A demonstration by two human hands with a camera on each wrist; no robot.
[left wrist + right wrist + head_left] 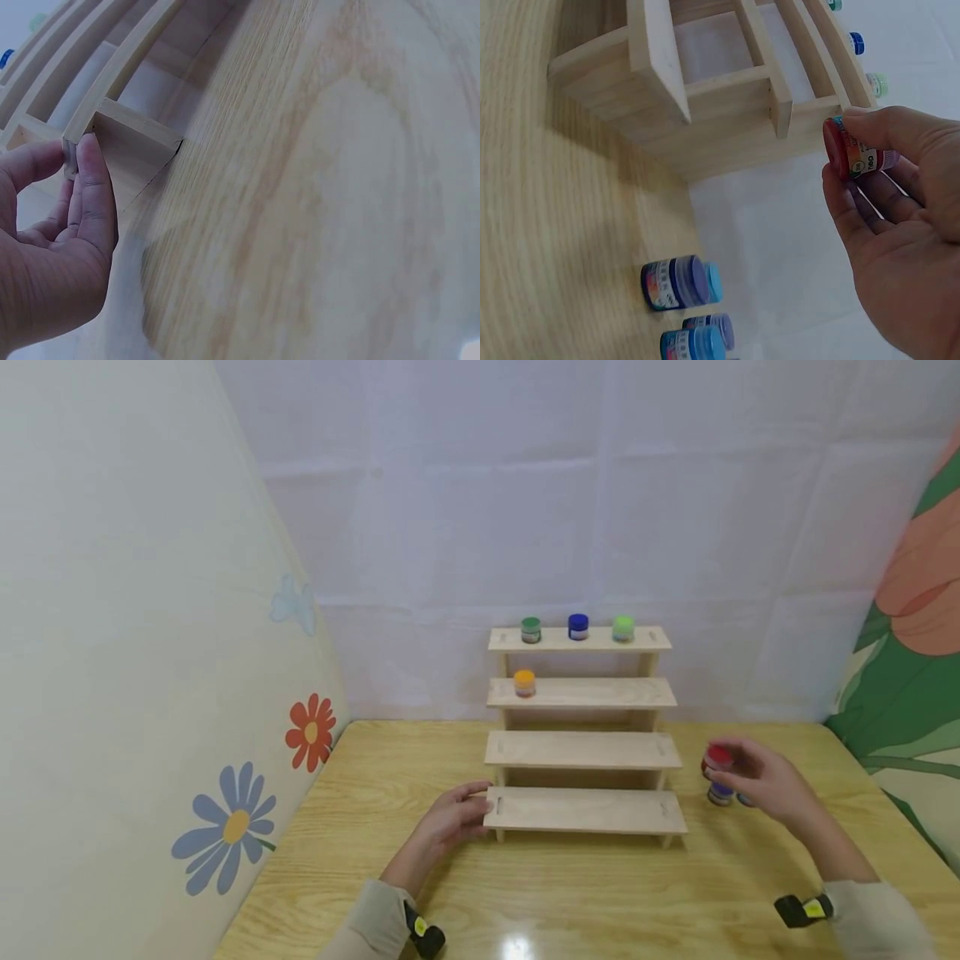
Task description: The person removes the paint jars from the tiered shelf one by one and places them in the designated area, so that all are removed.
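A wooden four-step rack (585,810) stands on the table. My left hand (452,818) pinches the left end of its lowest step between thumb and fingers, as the left wrist view also shows. My right hand (768,781) holds a red paint jar (840,150) off the table, to the right of the rack. On the top step sit a dark green jar (531,631), a blue jar (578,627) and a light green jar (623,629). An orange jar (524,684) sits at the left of the step below. The two lower steps bear no jars.
Below the right hand, a purple jar (671,283), a light blue jar (694,345) and several others stand grouped on the wooden table (570,893). Behind the rack hangs a white cloth (480,543). Flower-printed panels border both sides.
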